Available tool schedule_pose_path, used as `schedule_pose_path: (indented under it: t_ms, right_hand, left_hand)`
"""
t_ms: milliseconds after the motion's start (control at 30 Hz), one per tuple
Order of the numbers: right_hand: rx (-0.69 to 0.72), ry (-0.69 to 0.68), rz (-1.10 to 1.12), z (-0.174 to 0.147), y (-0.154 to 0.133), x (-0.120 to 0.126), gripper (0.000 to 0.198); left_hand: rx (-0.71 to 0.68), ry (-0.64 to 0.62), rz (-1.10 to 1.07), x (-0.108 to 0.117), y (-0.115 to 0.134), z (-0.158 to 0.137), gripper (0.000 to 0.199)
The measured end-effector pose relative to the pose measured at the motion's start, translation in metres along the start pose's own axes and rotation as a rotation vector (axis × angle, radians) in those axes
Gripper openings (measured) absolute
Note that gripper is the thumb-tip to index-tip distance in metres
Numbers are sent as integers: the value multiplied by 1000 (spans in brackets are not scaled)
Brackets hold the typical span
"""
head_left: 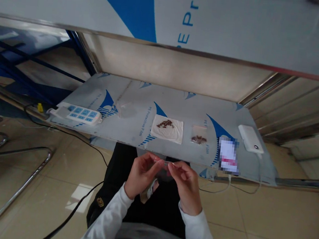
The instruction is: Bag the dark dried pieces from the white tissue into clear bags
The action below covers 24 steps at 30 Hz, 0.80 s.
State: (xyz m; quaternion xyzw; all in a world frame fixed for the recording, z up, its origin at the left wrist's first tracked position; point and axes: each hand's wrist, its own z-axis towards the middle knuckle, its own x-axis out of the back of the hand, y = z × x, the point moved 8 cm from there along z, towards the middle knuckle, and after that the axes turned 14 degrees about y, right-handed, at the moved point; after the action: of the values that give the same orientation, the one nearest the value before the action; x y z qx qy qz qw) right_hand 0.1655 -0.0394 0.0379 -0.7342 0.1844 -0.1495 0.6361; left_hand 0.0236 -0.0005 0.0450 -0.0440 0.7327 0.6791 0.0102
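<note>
Over my lap, my left hand [141, 172] and my right hand [186, 183] pinch the top edge of a small clear plastic bag [166, 176] between thumbs and fingertips. The bag hangs between them just in front of the shelf edge; its contents, if any, cannot be made out. Beyond the hands, a white cloth or tissue [175, 135] lies on the shelf with a cluster of small dark brown pieces [165, 124] on it. To its right lies another clear bag [198, 130] with similar brown pieces inside.
A film-covered shelf [129, 131] spans the front. On its left sit a white power strip [84, 115] and a thin clear bag [124, 110]. A phone [228, 155] and a white power bank [250, 139], both cabled, lie right. An upper panel [229, 24] overhangs.
</note>
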Motion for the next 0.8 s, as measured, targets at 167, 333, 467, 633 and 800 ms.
schedule_pose_path:
  t_ms: [167, 333, 467, 633, 800]
  right_hand:
    - [24, -70, -42, 0, 1, -2, 19]
    - [-14, -106, -67, -2, 5, -7, 26]
    - [149, 23, -274, -3, -1, 0, 26]
    - [222, 93, -329, -1, -3, 8, 25]
    - [5, -42, -21, 3, 9, 0, 23]
  left_hand:
    - [84, -109, -29, -9, -5, -1, 18]
    - [-38, -28, 137, 0, -7, 0, 18]
    - [-94, -13, 209, -3, -7, -2, 17]
    - [29, -18, 52, -6, -15, 0, 18]
    - [30, 27, 0, 0, -14, 2, 18]
